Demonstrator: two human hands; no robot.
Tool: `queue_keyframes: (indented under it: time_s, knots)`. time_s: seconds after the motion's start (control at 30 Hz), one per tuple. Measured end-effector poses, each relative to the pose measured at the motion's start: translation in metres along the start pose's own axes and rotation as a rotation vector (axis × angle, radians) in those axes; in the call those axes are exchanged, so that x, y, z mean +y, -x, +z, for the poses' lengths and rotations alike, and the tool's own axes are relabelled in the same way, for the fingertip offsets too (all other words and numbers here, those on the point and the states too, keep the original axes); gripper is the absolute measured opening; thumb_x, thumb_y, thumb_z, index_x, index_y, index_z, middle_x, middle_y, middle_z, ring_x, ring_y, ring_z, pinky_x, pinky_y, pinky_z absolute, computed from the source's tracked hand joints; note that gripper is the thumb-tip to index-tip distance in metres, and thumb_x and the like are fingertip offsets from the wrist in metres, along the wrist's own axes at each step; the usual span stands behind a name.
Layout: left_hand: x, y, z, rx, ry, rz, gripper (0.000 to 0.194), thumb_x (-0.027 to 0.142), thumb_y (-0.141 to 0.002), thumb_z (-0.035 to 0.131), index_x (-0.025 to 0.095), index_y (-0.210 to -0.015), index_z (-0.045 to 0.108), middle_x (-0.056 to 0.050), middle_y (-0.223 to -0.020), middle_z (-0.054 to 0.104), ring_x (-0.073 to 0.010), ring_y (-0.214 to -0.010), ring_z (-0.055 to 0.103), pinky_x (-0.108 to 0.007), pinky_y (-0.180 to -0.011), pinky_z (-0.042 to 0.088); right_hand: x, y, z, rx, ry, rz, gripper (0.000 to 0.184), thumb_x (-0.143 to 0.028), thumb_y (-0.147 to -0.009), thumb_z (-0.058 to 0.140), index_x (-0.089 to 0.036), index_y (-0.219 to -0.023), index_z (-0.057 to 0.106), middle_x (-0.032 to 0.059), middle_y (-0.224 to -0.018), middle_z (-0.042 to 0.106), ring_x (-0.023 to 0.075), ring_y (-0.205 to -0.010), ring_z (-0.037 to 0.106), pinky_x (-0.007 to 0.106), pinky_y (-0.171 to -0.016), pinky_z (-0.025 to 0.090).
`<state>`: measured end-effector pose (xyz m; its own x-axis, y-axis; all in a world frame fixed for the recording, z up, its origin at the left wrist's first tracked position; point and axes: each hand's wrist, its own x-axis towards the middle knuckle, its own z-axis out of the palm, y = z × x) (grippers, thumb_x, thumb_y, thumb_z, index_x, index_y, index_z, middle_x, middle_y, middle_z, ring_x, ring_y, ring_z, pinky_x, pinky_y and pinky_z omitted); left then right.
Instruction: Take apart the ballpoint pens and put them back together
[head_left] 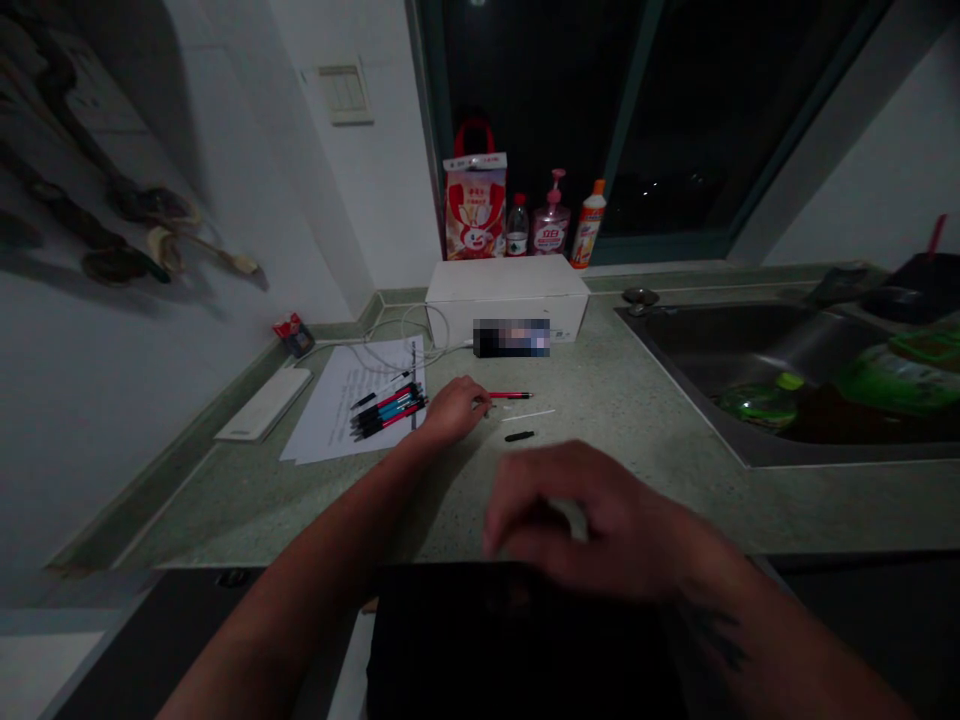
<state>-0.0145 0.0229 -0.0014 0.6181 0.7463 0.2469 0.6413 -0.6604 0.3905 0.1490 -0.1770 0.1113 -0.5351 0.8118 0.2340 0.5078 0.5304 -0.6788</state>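
My left hand (pixel 456 408) rests on the counter with its fingers bent together at small pen parts; what lies between the fingertips is too small to make out. Just beyond those fingertips lies a red pen barrel (pixel 510 395) with a dark end. A thin white refill (pixel 529 414) and a short black grip piece (pixel 519 436) lie to the right of the hand. Closer to me, my right hand (pixel 577 515) hangs above the counter's front edge, curled and smeared by motion. Its fingertips are blurred, so I cannot tell whether it holds anything.
Several pens (pixel 386 410) lie on printed paper sheets (pixel 322 405) at left, beside a white flat box (pixel 264 404). A phone (pixel 491 343) with a cable leans against a white carton (pixel 506 285). The sink (pixel 720 380) is at right. Bottles (pixel 551 228) line the window.
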Motion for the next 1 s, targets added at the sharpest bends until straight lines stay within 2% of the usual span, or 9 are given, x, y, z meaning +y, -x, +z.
queue_keyframes:
  time_s: [0.07,0.13,0.23,0.3,0.43,0.63,1.0]
  knots:
    - [0.002,0.0,0.0,0.016,-0.01,-0.016,0.015,0.023,-0.09,0.061,0.019,-0.091,0.075,-0.009,-0.096,0.07,-0.0244,-0.098,0.063,-0.037,-0.092,0.05,0.036,-0.029,-0.019,0.053,0.18,0.115,0.02,-0.034,-0.095,0.054,-0.027,-0.093,0.072,0.0011,-0.086,0.072,0.0156,-0.072,0.062,0.028,-0.066,0.046]
    - [0.004,-0.001,-0.001,0.052,-0.01,-0.056,0.015,0.023,-0.092,0.058,0.018,-0.094,0.072,-0.009,-0.097,0.07,-0.0239,-0.097,0.063,-0.036,-0.09,0.05,0.078,-0.047,-0.028,0.046,0.339,0.231,0.014,-0.025,-0.09,0.058,-0.023,-0.086,0.071,0.0042,-0.086,0.072,0.0172,-0.074,0.062,0.029,-0.069,0.044]
    - [0.006,0.0,-0.003,0.102,0.026,-0.125,0.015,0.023,-0.093,0.057,0.018,-0.098,0.07,-0.008,-0.095,0.071,-0.023,-0.093,0.064,-0.034,-0.086,0.05,0.127,-0.055,-0.026,-0.009,0.523,0.314,0.013,-0.021,-0.086,0.059,-0.022,-0.085,0.071,0.007,-0.093,0.072,0.0189,-0.077,0.062,0.029,-0.065,0.039]
    - [0.006,0.001,-0.003,0.12,0.052,-0.139,0.014,0.021,-0.092,0.058,0.018,-0.099,0.07,-0.007,-0.094,0.071,-0.0229,-0.092,0.065,-0.034,-0.086,0.05,0.145,-0.054,-0.02,-0.056,0.582,0.337,0.013,-0.021,-0.085,0.059,-0.022,-0.088,0.071,0.0067,-0.094,0.072,0.0193,-0.077,0.063,0.029,-0.063,0.037]
    - [0.007,0.001,-0.003,0.156,0.063,-0.065,0.019,0.018,-0.092,0.057,0.018,-0.105,0.07,-0.008,-0.098,0.071,-0.0228,-0.098,0.063,-0.035,-0.091,0.049,0.152,-0.054,-0.015,-0.083,0.64,0.328,0.014,-0.02,-0.086,0.056,-0.022,-0.088,0.069,0.0071,-0.093,0.072,0.0197,-0.076,0.065,0.03,-0.061,0.035]
    - [0.011,0.002,0.0,0.173,0.113,0.025,0.018,0.015,-0.092,0.056,0.019,-0.098,0.072,-0.007,-0.096,0.07,-0.0217,-0.098,0.062,-0.034,-0.09,0.048,0.151,-0.058,-0.017,-0.117,0.658,0.323,0.013,-0.022,-0.086,0.056,-0.02,-0.087,0.069,0.0086,-0.092,0.072,0.0201,-0.071,0.064,0.031,-0.059,0.034]
    - [0.016,0.009,-0.002,0.114,0.198,0.055,0.019,0.013,-0.092,0.056,0.021,-0.1,0.072,-0.005,-0.097,0.069,-0.0191,-0.094,0.063,-0.033,-0.089,0.05,0.155,-0.049,-0.032,0.007,0.603,0.298,0.013,-0.022,-0.089,0.054,-0.02,-0.089,0.067,0.0073,-0.092,0.068,0.0186,-0.075,0.06,0.03,-0.065,0.035]
